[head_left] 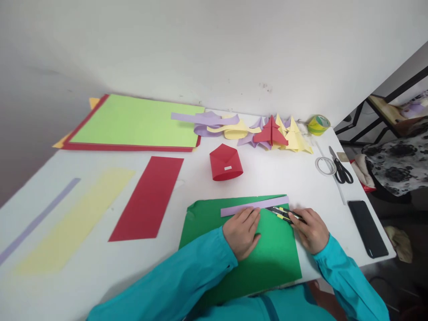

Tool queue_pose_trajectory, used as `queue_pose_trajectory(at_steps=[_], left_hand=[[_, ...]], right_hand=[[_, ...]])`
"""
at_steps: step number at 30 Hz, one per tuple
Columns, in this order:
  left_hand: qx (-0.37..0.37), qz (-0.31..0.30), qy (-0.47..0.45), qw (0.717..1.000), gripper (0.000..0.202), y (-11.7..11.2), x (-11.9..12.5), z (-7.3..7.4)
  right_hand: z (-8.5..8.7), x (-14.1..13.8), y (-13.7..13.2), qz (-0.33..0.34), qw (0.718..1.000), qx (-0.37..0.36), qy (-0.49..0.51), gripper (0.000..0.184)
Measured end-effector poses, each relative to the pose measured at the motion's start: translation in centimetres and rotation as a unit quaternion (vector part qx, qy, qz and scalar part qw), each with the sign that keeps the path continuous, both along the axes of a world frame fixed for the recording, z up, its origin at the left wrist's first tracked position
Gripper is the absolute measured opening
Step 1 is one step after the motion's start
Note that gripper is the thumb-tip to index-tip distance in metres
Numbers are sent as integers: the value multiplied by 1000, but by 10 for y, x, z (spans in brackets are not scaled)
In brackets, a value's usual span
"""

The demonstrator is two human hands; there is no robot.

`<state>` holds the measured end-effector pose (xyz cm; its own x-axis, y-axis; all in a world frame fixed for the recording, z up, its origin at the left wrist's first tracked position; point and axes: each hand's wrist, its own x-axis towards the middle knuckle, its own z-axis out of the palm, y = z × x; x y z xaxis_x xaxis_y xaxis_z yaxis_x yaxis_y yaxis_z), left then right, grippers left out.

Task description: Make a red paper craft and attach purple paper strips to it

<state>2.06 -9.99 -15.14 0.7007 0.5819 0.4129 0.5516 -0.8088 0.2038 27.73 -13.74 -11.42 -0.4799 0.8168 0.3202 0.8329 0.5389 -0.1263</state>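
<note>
A dark green paper sheet [267, 258] lies at the table's front edge, with a purple paper strip [254, 206] laid along its top. My left hand [242, 232] rests flat on the green sheet, fingertips pressing the strip's lower edge. My right hand [310, 229] is closed round a black and yellow utility knife [284, 214], whose tip points left against the strip's right part.
On the white table [274, 178] lie a red rectangle [149, 196], a yellow sheet [76, 218], a thin purple strip [36, 220], a stack of light green and red sheets [133, 122], a folded red paper piece [225, 162], paper shapes [270, 133], tape rolls [317, 125], scissors [341, 167] and a phone [367, 227].
</note>
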Motion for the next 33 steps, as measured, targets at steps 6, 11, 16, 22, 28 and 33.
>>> queue_pose_trajectory(at_steps=[6,11,16,22,28,33], left_hand=[[-15,-5,10,1000,43,0,-2,8],[-14,-9,8,1000,44,0,-2,5],[24,-19,-13,999,41,4,-5,2],[-15,-74,-14,997,42,12,-8,3],[59,18,-19,998,38,2,-4,3],[68,50,-12,996,35,-5,-2,3]], right_hand=[[3,-3,-1,11,1000,-14,7,35],[5,-7,1,14,1000,0,-3,32],[3,-9,3,8,1000,13,-4,31],[2,1,2,-7,1000,12,2,34],[0,-1,2,-14,1000,5,2,35],[0,-2,2,-12,1000,-4,1,35]])
